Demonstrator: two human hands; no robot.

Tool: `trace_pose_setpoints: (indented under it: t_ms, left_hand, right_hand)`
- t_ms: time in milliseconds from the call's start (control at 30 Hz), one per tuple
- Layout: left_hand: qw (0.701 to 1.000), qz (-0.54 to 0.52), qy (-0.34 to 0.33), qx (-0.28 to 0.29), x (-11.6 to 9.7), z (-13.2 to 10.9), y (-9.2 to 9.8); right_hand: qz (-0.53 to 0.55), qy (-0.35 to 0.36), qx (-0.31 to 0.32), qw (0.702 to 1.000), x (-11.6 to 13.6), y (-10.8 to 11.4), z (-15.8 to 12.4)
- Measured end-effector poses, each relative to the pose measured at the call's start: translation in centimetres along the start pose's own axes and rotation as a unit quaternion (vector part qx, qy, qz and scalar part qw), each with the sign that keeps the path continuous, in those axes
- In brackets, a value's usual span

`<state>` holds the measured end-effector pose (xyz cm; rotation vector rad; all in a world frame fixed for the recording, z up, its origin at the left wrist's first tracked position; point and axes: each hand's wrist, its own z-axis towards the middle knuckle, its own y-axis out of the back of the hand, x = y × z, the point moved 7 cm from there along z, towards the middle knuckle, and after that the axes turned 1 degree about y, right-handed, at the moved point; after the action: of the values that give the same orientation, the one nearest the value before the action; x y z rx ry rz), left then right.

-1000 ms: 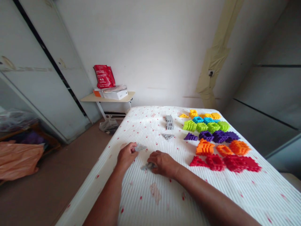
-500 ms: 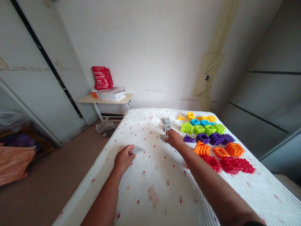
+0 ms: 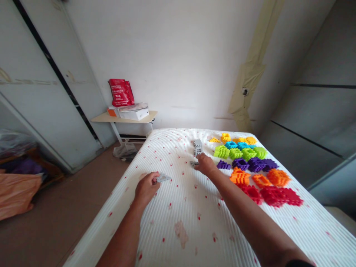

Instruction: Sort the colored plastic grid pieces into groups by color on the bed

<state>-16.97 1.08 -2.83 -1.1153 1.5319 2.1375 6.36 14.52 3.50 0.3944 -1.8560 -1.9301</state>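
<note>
My left hand (image 3: 147, 186) pinches a flat grey interlocking foam-like piece (image 3: 164, 178) just above the mattress, on its left half. Further off, my right hand (image 3: 205, 164) has its fingers closed on another grey interlocking piece (image 3: 193, 163), which is low at the mattress surface and partly hidden by the fingers. Just beyond that hand lie more grey pieces (image 3: 197, 144), close together in a short row. To its right is a group of purple interlocking pieces (image 3: 224, 164).
The mattress (image 3: 178, 207) has a white ribbed cover with red spots. Yellow (image 3: 225, 137), blue (image 3: 230, 144), lime green (image 3: 221, 151), orange (image 3: 279, 177) and red pieces (image 3: 274, 195) lie in rows on its right. A small table (image 3: 102, 118) with boxes and a red bag (image 3: 121, 92) stands beyond its left edge.
Both hands stay nearly in place. The grey piece at my right hand has shifted very slightly under the fingers.
</note>
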Motion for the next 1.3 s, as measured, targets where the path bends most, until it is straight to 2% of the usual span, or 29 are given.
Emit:
trace_pose_setpoints:
  t_ms: [100, 167, 267, 333, 433, 567, 667, 767, 900, 1033, 1133, 1233, 1300]
  left_hand:
    - [0.999, -0.013, -0.030, -0.026, -1.0, -0.2, 0.6]
    - [0.997, -0.036, -0.059, -0.027, -2.1, -0.5, 0.6]
    - [0.993, -0.079, -0.090, 0.005, -3.8, -1.2, -0.3]
    - [0.989, -0.098, -0.102, 0.035, -4.9, -1.7, -1.2]
    - [0.984, -0.108, -0.123, 0.066, -6.4, -2.6, -2.4]
    - [0.983, -0.095, -0.139, 0.068, -7.6, -3.2, -3.1]
    - [0.985, -0.081, -0.137, 0.064, -7.7, -3.2, -3.3]
    - [0.984, -0.081, -0.134, 0.081, -7.5, -3.3, -3.7]
    - [0.978, -0.104, -0.134, 0.120, -7.8, -3.8, -4.4]
    - [0.973, -0.124, -0.137, 0.136, -8.3, -4.0, -4.6]
    - [0.980, -0.107, -0.128, 0.112, -7.8, -3.6, -4.4]
    - [0.989, -0.084, -0.114, 0.047, -6.6, -2.7, -3.4]
    - [0.992, -0.073, -0.102, 0.007, -5.7, -2.2, -2.6]
  right_hand:
    - [0.047, 0.038, -0.066, 0.996, 0.3, 2.2, -1.7]
    - [0.090, 0.083, -0.098, 0.988, 0.8, 2.8, -3.5]
    - [0.157, 0.154, -0.091, 0.971, 2.2, 1.7, -6.8]
    - [0.191, 0.174, -0.079, 0.963, 3.1, 0.4, -8.7]
    - [0.213, 0.169, -0.076, 0.959, 4.0, -1.1, -10.2]
    - [0.231, 0.150, -0.103, 0.956, 4.1, -1.4, -10.2]
    - [0.236, 0.160, -0.124, 0.951, 4.1, -1.2, -10.1]
    - [0.213, 0.210, -0.136, 0.944, 4.9, -1.0, -10.3]
    - [0.172, 0.279, -0.104, 0.939, 6.5, -1.4, -10.7]
    - [0.123, 0.269, -0.089, 0.951, 6.9, -1.6, -10.7]
    - [0.072, 0.239, -0.093, 0.964, 6.5, -1.7, -10.6]
    - [0.021, 0.187, -0.095, 0.977, 5.7, -1.8, -10.6]
    - [0.013, 0.167, -0.073, 0.983, 5.5, -2.2, -10.7]
